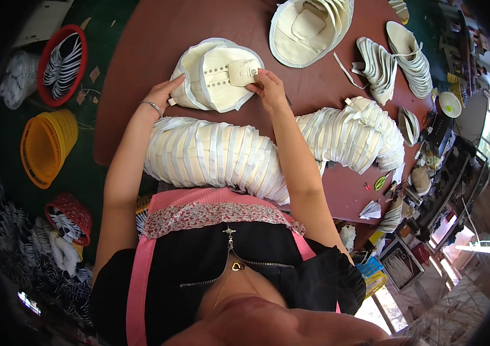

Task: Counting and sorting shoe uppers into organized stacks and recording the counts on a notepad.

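A cream shoe upper (pixel 199 64) with grey edging and two rows of eyelets lies spread on the brown table in front of me. My left hand (pixel 163 94) grips its left edge, the fingers partly hidden behind the fabric. At its right side my right hand (pixel 270 89) pinches the end of the padded tongue (pixel 241 73), which bears a small printed mark. Between my arms and close to my body runs a long row of nested uppers (pixel 210 151). Another bundle of uppers (pixel 349 135) continues it to the right of my right forearm.
More stacked uppers (pixel 311 32) stand at the far edge, with cream pieces (pixel 379 69) farther right. Green-handled scissors (pixel 380 183) lie at the table's right end. Left of the table are a red basket (pixel 85 57) and yellow baskets (pixel 49 144) on the floor.
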